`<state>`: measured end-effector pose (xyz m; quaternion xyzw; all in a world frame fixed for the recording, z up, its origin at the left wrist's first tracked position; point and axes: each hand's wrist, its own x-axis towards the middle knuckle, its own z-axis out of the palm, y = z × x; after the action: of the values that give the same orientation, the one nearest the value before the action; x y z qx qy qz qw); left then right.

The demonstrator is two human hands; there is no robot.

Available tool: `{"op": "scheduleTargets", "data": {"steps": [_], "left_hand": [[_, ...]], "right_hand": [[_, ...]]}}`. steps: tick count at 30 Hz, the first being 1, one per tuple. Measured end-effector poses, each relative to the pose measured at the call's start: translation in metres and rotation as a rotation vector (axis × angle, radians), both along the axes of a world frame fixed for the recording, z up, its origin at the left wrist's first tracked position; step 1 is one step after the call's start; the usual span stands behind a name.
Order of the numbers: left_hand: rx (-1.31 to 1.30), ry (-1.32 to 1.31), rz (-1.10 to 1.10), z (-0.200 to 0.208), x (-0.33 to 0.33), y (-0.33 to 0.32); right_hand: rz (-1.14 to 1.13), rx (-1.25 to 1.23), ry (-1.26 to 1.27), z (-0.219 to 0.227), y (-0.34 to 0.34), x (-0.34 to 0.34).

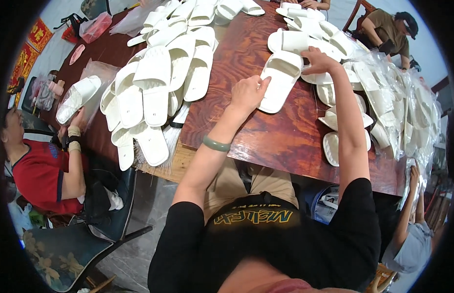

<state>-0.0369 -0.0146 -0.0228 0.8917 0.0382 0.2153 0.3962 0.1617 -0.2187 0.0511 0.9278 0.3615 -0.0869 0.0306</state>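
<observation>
A white open-toe slipper (277, 88) lies at a slant on the table in front of me, its strap toward the far side. My left hand (247, 94) grips its left edge near the heel, thumb on top of the sole. At the slipper's far right side, beside the strap, my right hand (320, 62) has its thumb and fingers curved and apart. Whether those fingertips touch the slipper or the ones behind it is hard to make out. Another white slipper (291, 41) lies just beyond it.
White slippers (156, 73) are heaped left of me, with thin white strands beneath. More slippers, some in clear plastic (407, 105), cover the right side of the reddish wooden table (227, 127). A person in red (44, 171) holds a slipper at left; others work around the table.
</observation>
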Motion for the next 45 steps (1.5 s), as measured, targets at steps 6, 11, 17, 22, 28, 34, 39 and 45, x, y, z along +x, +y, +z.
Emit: {"op": "scheduleTargets", "data": {"steps": [6,11,17,22,28,34,39,45], "left_hand": [[0.082,0.137,0.079,-0.003,0.0,0.008],[0.105,0.232,0.084,-0.016,0.004,0.016],[-0.066,0.447,-0.11,-0.01,-0.034,0.032],[0.11,0.437,0.097,0.003,-0.102,0.036],[0.198,0.413,0.192,0.005,-0.112,0.02],[0.213,0.452,0.166,0.003,-0.111,0.025],[0.216,0.439,0.235,-0.001,-0.12,0.034],[0.24,0.403,0.257,-0.002,-0.112,0.026]], "right_hand": [[-0.008,0.15,-0.27,-0.018,0.044,-0.02],[0.249,0.425,-0.553,-0.038,0.084,-0.066],[0.233,0.759,-0.48,-0.036,0.104,-0.158],[-0.147,0.827,-0.492,-0.033,0.058,-0.215],[-0.119,0.817,-0.353,-0.052,0.05,-0.268],[0.175,0.782,-0.305,-0.03,0.05,-0.28],[0.013,0.962,-0.501,-0.013,0.014,-0.246],[-0.182,0.883,0.002,-0.09,-0.01,-0.196]]}}
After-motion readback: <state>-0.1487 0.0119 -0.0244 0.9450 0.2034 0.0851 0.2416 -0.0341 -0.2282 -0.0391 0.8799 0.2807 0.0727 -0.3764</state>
